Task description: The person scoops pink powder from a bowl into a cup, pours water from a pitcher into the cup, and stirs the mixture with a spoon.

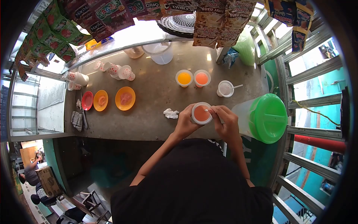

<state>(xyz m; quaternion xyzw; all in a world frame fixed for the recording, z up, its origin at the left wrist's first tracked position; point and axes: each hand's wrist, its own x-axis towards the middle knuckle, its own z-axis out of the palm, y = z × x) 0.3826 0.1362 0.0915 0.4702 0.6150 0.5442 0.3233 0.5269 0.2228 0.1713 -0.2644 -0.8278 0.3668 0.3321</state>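
My left hand is wrapped round a white-rimmed cup of orange-pink drink, close to the counter's front edge. Over the cup's right side, my right hand is closed in a pinch on a spoon; only a short pale bit of it shows, and its lower end is hidden. Beyond my hands stand a cup of yellow-orange drink and a cup of pink-orange drink, side by side. To their right, a cup of whitish contents has a white spoon leaning out.
A large container with a green lid stands right of my hands. Crumpled tissue lies on the left. Orange plates, a red plate and stacked paper cups sit farther left. Sachet strips hang overhead; a clear bucket stands behind.
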